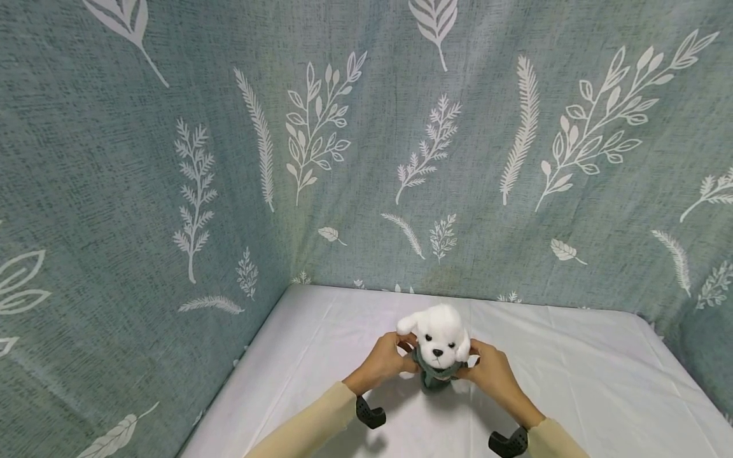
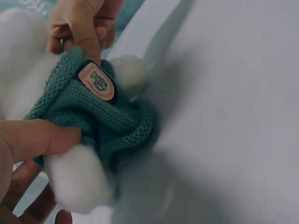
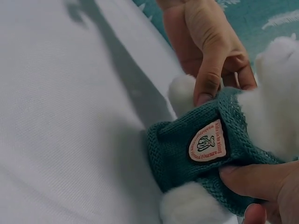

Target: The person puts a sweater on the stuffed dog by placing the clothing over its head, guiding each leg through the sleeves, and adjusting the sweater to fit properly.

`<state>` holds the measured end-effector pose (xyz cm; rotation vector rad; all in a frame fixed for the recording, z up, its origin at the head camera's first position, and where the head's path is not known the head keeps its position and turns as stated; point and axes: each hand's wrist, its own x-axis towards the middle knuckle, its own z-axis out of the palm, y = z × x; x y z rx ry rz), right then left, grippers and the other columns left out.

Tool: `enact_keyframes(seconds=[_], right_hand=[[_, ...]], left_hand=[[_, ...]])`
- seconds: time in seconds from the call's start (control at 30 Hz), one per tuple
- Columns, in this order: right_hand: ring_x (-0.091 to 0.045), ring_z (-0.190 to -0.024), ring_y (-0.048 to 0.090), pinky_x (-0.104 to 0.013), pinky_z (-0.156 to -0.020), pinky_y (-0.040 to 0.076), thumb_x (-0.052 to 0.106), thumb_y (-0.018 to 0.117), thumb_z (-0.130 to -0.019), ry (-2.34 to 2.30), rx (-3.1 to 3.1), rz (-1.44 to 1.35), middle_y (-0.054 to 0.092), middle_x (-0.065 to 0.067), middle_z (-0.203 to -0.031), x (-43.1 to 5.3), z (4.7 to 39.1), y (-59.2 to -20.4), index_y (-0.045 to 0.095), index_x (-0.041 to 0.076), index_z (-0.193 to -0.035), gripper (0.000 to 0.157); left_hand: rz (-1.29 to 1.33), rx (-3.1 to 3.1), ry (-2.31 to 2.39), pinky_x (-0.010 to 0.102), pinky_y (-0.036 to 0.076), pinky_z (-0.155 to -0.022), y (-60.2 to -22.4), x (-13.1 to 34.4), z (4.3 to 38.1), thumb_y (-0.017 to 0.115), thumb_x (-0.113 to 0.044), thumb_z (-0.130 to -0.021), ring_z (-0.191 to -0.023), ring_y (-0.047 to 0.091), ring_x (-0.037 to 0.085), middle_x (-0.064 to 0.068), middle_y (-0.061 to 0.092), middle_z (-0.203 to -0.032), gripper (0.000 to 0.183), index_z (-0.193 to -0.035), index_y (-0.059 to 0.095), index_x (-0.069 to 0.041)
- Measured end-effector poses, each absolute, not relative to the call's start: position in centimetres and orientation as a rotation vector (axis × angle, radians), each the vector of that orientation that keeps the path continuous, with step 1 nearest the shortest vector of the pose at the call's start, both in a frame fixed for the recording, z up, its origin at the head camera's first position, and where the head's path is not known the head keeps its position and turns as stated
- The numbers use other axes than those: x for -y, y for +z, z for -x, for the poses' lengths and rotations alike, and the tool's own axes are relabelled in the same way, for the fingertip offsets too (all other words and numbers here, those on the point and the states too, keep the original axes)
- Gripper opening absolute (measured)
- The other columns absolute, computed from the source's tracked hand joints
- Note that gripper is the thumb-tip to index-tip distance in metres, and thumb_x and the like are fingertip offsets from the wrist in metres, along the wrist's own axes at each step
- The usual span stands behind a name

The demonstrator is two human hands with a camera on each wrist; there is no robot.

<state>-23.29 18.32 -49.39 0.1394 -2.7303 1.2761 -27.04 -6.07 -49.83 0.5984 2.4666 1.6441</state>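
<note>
A white plush dog [image 1: 441, 334] with floppy ears faces the head camera, held between both hands over the white-covered table. It wears a green knitted sweater [image 2: 100, 114] with a pink-and-black patch [image 3: 208, 142] on the front. My left hand [image 1: 386, 359] pinches the sweater on one side, its thumb [image 2: 51, 137] pressed on the knit above a white paw [image 2: 79, 179]. On the other side my right hand [image 1: 489, 372] grips the sweater, with the thumb [image 3: 252, 179] near the patch. Both hands' fingers behind the toy are partly hidden.
A white sheet [image 1: 321, 343] covers the table, with shadows of the arms and toy on it. Blue-green fabric [image 1: 355, 222] with white leaf prints hangs behind and at the left. Black wrist mounts [image 1: 371, 413] sit on both wrists.
</note>
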Motion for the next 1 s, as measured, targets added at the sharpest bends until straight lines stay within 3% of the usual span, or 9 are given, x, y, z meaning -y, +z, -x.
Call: enact_keyframes(seconds=[0.3,0.6,0.8,1.0], right_hand=[[-0.017,-0.069,0.06,-0.037,-0.058,0.048,0.013,0.093,-0.071,1.354,2.762,-0.097,0.072,-0.006,-0.109,-18.2,22.9,-49.5,0.072,0.006,-0.12,0.054],[-0.021,-0.088,0.062,-0.04,-0.068,0.051,0.019,0.094,-0.073,1.42,2.83,-0.12,0.069,-0.001,-0.11,-18.7,23.0,-49.3,0.071,0.01,-0.114,0.048],[-0.019,-0.08,0.058,-0.037,-0.067,0.047,0.023,0.092,-0.076,1.476,2.829,-0.203,0.07,0.0,-0.11,-20.0,23.0,-49.0,0.072,0.014,-0.11,0.041],[-0.021,-0.077,0.057,-0.035,-0.062,0.049,0.027,0.091,-0.078,1.516,2.824,-0.297,0.069,-0.003,-0.11,-21.4,22.7,-48.4,0.07,0.014,-0.11,0.04]], left_hand=[[-0.613,-2.469,1.625,0.032,0.053,-0.07,-50.4,6.1,26.6,0.09,0.006,-0.071,-0.094,0.061,0.018,0.001,0.065,-0.101,0.036,-0.096,0.071,-0.013],[-0.664,-2.429,1.585,0.033,0.053,-0.075,-50.3,6.6,26.5,0.091,-0.002,-0.073,-0.095,0.063,0.024,-0.001,0.065,-0.101,0.036,-0.097,0.069,-0.015],[-0.666,-2.372,1.585,0.036,0.054,-0.08,-49.0,8.4,27.2,0.091,-0.009,-0.079,-0.105,0.06,0.03,0.009,0.06,-0.118,0.051,-0.121,0.062,-0.014],[-0.743,-2.371,1.523,0.034,0.051,-0.078,-46.9,10.1,28.0,0.092,-0.013,-0.078,-0.105,0.056,0.028,0.004,0.058,-0.115,0.062,-0.129,0.057,-0.018]])
